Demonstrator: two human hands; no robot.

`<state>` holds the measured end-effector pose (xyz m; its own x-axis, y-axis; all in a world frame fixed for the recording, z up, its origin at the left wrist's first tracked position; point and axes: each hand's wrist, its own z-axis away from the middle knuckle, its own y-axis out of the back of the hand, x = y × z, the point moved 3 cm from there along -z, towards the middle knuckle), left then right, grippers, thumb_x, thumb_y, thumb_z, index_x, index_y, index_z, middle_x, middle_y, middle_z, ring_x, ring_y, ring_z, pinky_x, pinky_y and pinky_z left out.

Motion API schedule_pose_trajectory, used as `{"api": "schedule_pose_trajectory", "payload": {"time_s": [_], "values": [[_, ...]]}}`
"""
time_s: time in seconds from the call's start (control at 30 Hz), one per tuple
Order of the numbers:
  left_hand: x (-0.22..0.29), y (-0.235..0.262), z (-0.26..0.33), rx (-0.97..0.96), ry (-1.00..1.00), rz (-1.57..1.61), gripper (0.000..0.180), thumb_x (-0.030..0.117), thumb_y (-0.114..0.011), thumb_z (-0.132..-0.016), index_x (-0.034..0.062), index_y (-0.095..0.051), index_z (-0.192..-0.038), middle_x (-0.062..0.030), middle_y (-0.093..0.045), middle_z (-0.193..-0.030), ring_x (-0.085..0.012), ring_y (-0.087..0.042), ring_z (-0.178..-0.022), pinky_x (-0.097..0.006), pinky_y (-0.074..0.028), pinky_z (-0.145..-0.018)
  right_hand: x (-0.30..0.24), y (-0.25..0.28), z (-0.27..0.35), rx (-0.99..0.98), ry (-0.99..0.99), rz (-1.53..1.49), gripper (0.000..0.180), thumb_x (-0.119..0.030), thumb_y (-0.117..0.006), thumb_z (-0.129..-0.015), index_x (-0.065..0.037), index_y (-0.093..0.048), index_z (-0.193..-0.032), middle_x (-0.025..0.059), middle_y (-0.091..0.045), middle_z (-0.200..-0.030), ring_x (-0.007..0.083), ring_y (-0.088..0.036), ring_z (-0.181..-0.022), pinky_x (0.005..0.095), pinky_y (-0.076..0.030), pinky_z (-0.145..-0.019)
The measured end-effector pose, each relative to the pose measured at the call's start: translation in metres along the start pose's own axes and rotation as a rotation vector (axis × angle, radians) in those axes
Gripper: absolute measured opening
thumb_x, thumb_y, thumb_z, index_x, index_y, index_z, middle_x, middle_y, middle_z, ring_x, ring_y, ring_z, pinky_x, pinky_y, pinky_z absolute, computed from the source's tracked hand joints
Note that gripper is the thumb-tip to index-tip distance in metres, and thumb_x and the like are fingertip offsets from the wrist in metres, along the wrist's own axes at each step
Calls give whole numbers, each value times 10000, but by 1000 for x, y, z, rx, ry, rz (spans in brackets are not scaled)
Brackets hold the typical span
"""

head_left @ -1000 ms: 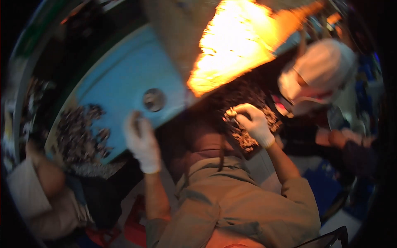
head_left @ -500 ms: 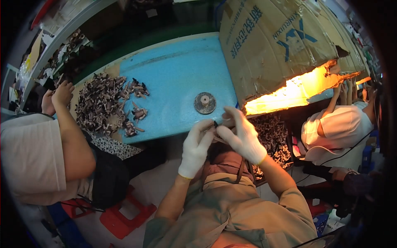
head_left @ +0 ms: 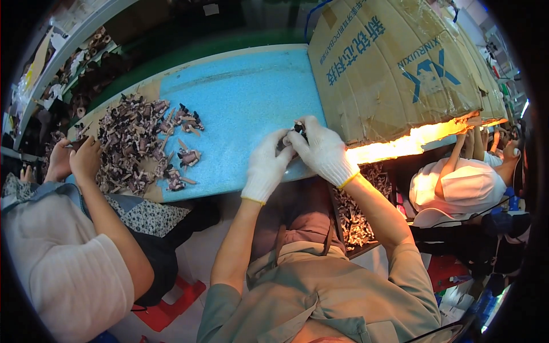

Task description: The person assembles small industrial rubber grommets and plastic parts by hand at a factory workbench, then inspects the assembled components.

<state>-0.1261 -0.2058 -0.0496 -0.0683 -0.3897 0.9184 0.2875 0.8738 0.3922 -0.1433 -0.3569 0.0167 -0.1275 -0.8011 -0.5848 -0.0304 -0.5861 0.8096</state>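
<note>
My left hand (head_left: pixel 267 167) and my right hand (head_left: pixel 325 150), both in white knitted gloves with yellow cuffs, meet over the near right part of a blue-topped table (head_left: pixel 246 108). Between their closed fingertips is a small figure with a dark top (head_left: pixel 299 129); the gloves cover most of it. A round grey base (head_left: pixel 281 146) shows only in part behind the left fingers. Whether the figure rests on this base is hidden. Farther left lies a heap of small figures (head_left: pixel 128 143) in black and pinkish brown, several of them lying apart at its right edge.
A large cardboard box (head_left: pixel 394 74) stands at the right, bright orange light glowing under its torn lower edge. Below it, a tray of small parts (head_left: pixel 357 214) sits right of my lap. A co-worker (head_left: pixel 74 246) handles something at the left; other people (head_left: pixel 457 183) sit at the right.
Both hands have moved forward from the table's near edge to over the round base, carrying the small dark-topped figure. The left co-worker's arms have shifted. My view has turned slightly.
</note>
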Motion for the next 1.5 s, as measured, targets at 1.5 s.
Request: {"api": "schedule_pose_trajectory", "payload": {"time_s": [1.5], "values": [[11,114,2,487,3,-64,396,188,-627,-1040,-42,-600,-1362,-131,-684,-1235,-195,-650,-1051,-333,-524,-915,7,32,74,-327,322,-174,445,-428,-561,-1014,-82,-612,-1291,218,-718,-1050,417,-702,-973,504,-559,-889]]}}
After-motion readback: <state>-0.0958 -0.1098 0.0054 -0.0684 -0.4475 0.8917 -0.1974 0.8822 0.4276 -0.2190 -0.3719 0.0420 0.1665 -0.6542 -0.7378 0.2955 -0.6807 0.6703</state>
